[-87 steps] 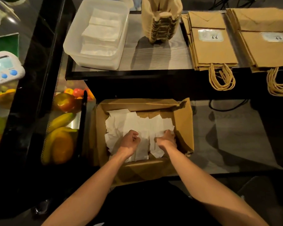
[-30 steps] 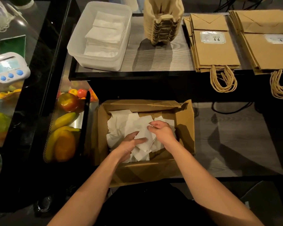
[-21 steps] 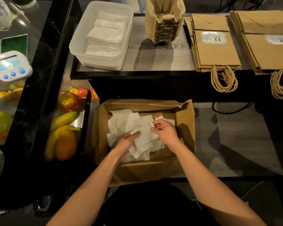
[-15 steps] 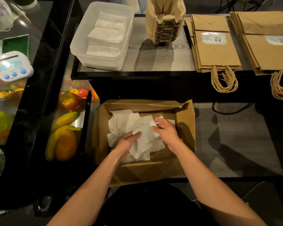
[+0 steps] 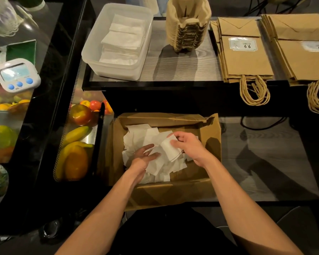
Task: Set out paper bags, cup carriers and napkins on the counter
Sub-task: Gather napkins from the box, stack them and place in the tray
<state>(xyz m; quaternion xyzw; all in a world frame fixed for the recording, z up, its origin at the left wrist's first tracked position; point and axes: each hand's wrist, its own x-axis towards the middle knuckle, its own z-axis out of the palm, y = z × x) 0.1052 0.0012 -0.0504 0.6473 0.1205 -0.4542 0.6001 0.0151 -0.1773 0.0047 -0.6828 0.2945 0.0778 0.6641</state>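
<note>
Cardboard box at six o'clock holds loose napkins; left hand rests open on them, right hand pinches a small stack. Best to square its edges, then carry it to the plastic tub at eleven o'clock

The left hand and right hand are being hemmed by cardboard box walls all round and napkins beneath; room is being left only above, short of the shelf edge ahead.
</note>
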